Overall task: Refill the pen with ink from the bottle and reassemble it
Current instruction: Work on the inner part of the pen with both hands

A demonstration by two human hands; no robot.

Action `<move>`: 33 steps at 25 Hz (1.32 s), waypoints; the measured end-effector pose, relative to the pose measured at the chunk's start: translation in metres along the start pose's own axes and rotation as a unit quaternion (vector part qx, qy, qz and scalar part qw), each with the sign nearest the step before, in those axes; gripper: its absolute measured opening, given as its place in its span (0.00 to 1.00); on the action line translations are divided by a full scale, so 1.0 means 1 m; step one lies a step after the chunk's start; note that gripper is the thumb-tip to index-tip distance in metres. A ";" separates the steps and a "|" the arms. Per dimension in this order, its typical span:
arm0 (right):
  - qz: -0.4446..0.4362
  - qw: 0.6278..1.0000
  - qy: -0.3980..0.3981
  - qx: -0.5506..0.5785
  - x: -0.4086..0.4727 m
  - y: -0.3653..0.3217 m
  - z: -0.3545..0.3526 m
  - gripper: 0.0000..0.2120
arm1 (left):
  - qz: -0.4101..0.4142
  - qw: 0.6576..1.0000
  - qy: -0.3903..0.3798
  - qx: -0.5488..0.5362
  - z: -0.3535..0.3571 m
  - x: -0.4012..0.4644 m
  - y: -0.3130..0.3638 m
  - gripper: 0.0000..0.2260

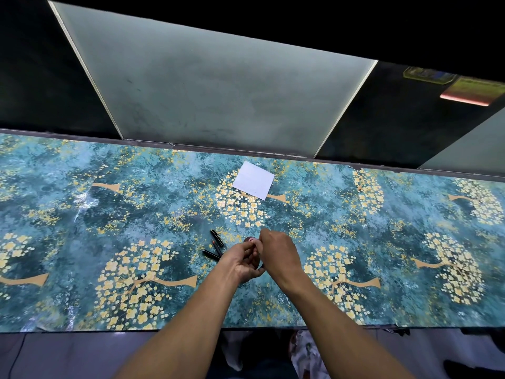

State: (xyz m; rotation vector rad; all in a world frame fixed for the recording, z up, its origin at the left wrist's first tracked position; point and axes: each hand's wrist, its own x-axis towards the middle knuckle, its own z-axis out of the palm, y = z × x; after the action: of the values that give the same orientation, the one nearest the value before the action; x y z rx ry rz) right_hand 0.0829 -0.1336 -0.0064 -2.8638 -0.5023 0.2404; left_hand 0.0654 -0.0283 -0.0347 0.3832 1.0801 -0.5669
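Observation:
Both hands meet over a small dark ink bottle (250,240) on the flowered teal table. My left hand (241,262) wraps around the bottle's body from the left. My right hand (277,254) comes over from the right, its fingertips closed on the bottle's top, where a round cap with a pinkish face shows. Most of the bottle is hidden by the fingers. Three black pen parts lie just left of the hands: a capped piece (216,237), a thin piece with a red tip (216,247) and a short barrel (211,254).
A white sheet of paper (253,180) lies farther back on the table (109,214). A raised grey ledge and dark panels run behind the table. The near table edge is just below my forearms, with cloth and floor beneath.

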 end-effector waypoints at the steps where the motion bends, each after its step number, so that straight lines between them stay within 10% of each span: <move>1: -0.001 1.000 0.000 -0.001 0.000 0.000 -0.001 0.13 | 0.001 1.000 -0.001 0.001 0.000 -0.001 0.000 0.10; 33: -0.019 0.997 -0.025 0.064 -0.003 0.002 -0.004 0.08 | 0.002 1.000 0.007 0.022 -0.003 0.001 0.006 0.12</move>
State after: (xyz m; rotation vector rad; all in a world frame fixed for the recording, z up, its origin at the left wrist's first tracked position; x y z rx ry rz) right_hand 0.0814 -0.1376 -0.0025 -2.7270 -0.5288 0.3273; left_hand 0.0669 -0.0222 -0.0364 0.4283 1.0820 -0.5846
